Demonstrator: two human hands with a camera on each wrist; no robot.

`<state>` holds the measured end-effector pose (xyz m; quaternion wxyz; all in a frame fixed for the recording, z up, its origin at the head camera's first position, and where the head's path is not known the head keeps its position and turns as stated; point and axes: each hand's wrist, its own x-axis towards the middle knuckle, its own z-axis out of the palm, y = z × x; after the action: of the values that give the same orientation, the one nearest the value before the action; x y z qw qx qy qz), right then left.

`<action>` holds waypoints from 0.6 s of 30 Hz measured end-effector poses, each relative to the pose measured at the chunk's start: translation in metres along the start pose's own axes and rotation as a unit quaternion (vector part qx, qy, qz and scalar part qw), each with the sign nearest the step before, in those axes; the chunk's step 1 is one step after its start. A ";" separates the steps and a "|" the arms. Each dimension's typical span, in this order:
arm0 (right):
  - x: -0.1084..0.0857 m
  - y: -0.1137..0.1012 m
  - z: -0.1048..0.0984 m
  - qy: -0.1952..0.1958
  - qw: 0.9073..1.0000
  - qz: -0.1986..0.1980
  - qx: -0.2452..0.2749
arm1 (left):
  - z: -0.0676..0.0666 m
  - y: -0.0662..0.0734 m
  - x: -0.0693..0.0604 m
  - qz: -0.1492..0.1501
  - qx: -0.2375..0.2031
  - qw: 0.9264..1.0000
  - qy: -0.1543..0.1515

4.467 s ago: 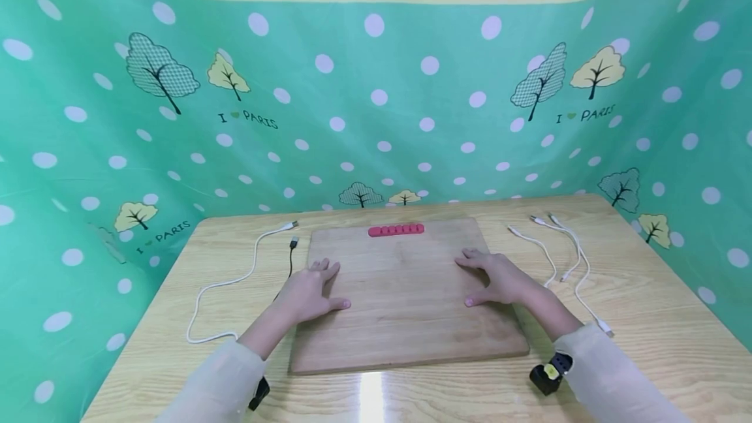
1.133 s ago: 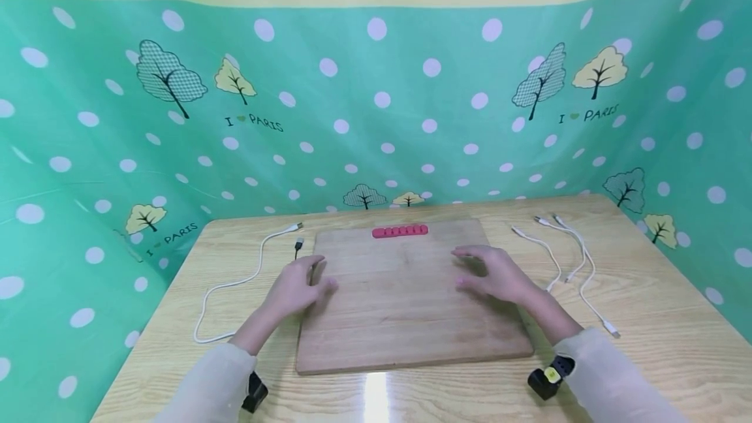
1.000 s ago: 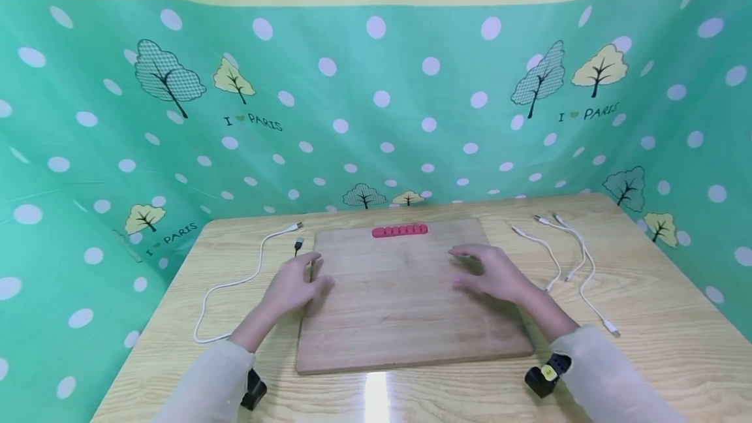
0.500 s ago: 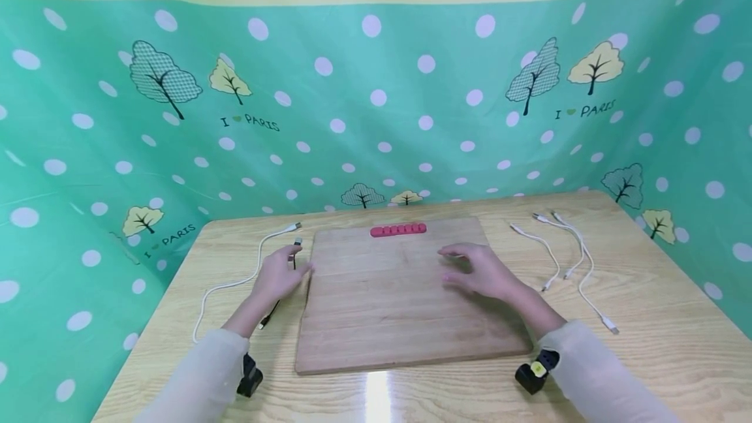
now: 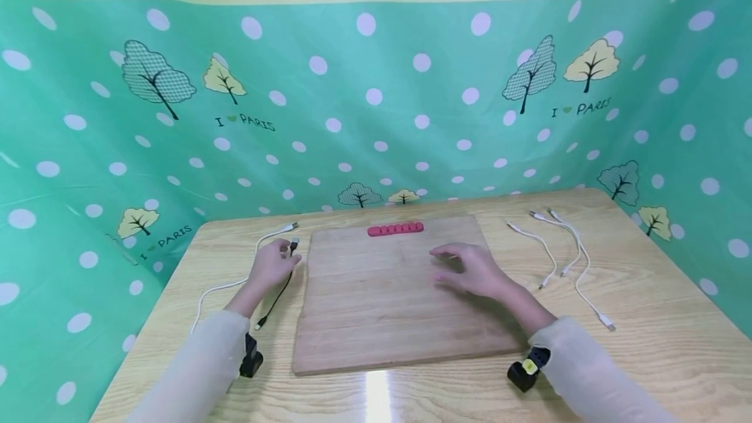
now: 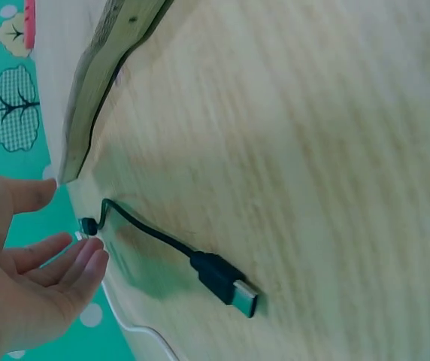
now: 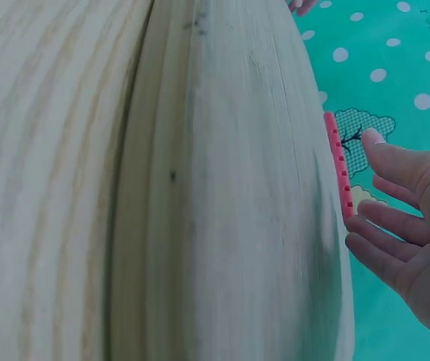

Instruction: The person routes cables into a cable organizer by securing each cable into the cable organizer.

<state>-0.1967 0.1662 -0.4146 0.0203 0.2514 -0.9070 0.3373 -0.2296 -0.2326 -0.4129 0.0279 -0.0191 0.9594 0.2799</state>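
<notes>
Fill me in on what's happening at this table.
A person's left grip is open close to a black cable, and the right grip hovers, also open, over a wooden board. Neither holds anything. A red strip lies near the board's far edge. One white cable lies left of the board, three more right of it.

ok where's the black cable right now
In the head view, the black cable lies on the table just left of the wooden board, with the left hand close to its far end.
</notes>
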 end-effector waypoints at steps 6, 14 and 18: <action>0.003 -0.003 0.003 -0.001 1.000 -0.003 0.011 | -0.001 -0.001 0.010 -0.004 0.019 1.000 0.001; 0.005 -0.006 0.007 -0.011 1.000 0.001 0.029 | -0.001 -0.001 0.019 -0.021 0.014 1.000 0.003; 0.006 -0.008 0.008 -0.016 0.999 0.006 0.030 | -0.002 -0.001 0.025 -0.039 0.029 0.999 0.004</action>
<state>-0.1973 0.1532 -0.4148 -0.0037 0.2514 -0.8984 0.3601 -0.2548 -0.2350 -0.4137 0.0355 -0.0565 0.9657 0.2510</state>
